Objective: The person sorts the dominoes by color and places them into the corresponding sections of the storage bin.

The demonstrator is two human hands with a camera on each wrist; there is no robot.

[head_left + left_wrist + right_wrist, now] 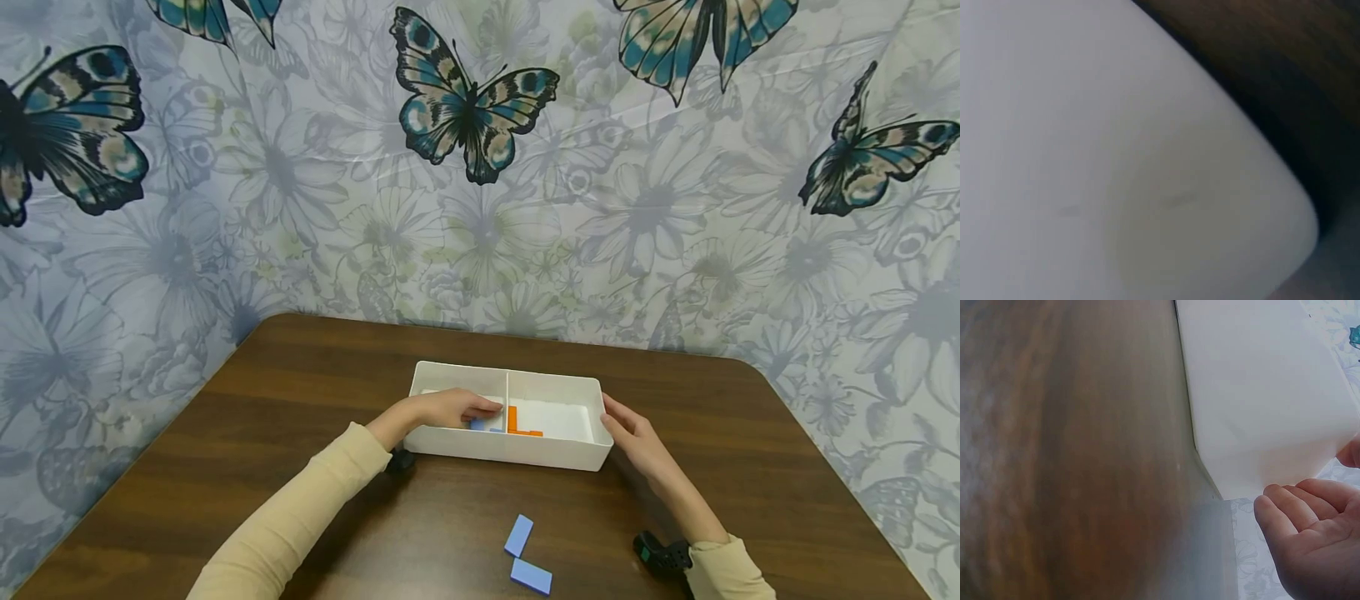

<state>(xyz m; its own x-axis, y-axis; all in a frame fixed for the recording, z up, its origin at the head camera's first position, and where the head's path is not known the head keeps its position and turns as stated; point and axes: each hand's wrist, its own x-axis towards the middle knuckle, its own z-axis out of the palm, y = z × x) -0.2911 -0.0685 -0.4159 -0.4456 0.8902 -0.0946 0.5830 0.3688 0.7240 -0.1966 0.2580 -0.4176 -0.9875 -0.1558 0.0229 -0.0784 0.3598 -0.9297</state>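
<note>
A white box with a divider across it stands on the table. My left hand reaches over the front wall into its left compartment, fingers pointing down near flat blue blocks there. Its fingertips are partly hidden, and I cannot tell whether they hold a block. My right hand rests against the box's right end; in the right wrist view its fingers lie nearly straight along the end wall. Orange blocks lie in the right compartment beside the divider. The left wrist view shows mostly white box wall.
Two blue rectangular blocks, one tilted and one nearer me, lie on the brown table in front of the box. Behind the table's far edge hangs a butterfly-patterned cloth.
</note>
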